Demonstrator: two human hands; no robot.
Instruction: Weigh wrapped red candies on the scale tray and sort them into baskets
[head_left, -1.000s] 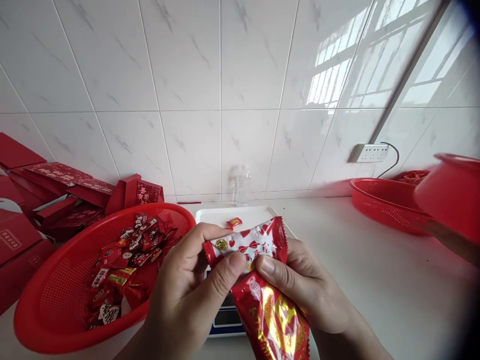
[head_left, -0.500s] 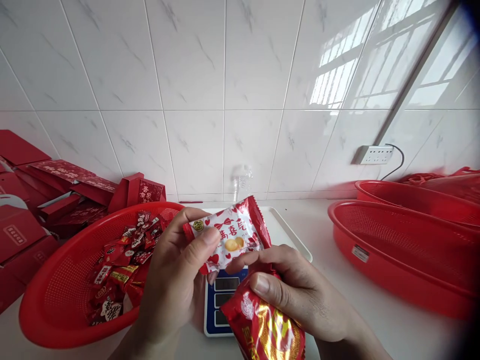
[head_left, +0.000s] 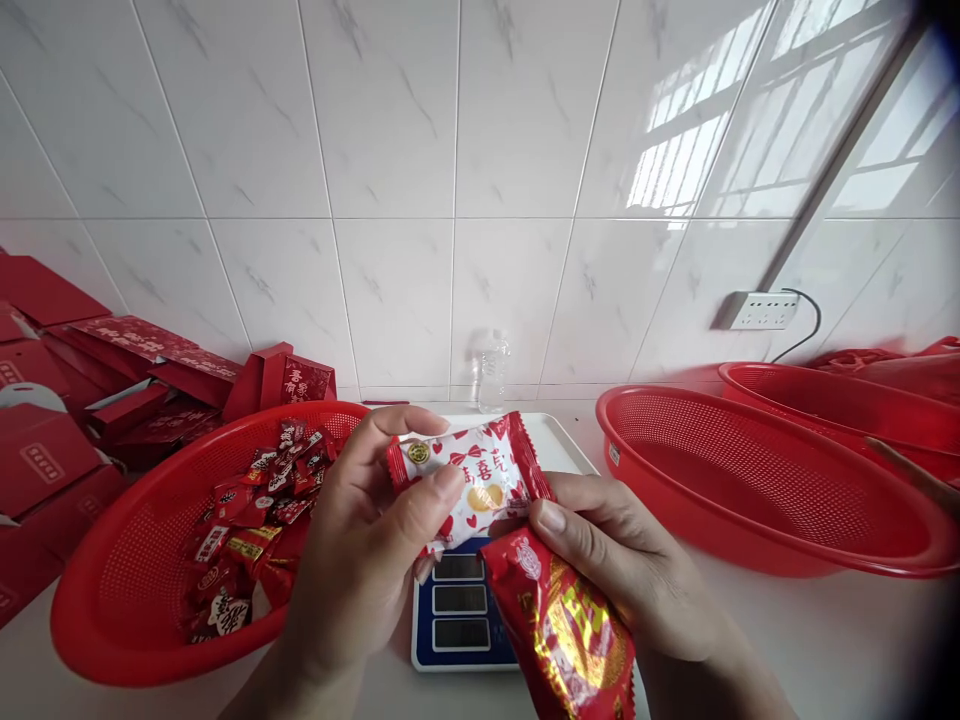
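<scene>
My left hand (head_left: 375, 530) grips a white packet (head_left: 472, 475) with red hearts and red ends, its thumb across the front. My right hand (head_left: 622, 560) pinches the top of a red and gold packet (head_left: 566, 630), which hangs down from the fingers, and its fingertips meet the red right end of the white packet. Both are held above a scale (head_left: 461, 655) with a white tray and a blue panel of three dark displays. To the left, a red basket (head_left: 112, 570) holds several small wrapped packets (head_left: 289, 480).
Red boxes (head_left: 45, 460) are piled at the far left. A clear bottle (head_left: 493, 372) stands by the tiled wall behind the scale. On the right are a red basket (head_left: 750, 540), another behind it, and a power strip (head_left: 761, 310) on the wall. Something brown shows at the right edge.
The near right basket has shifted left and turned. A brown shape has appeared at the right edge. My right hand has moved right, its fingertips now at the white packet's end.
</scene>
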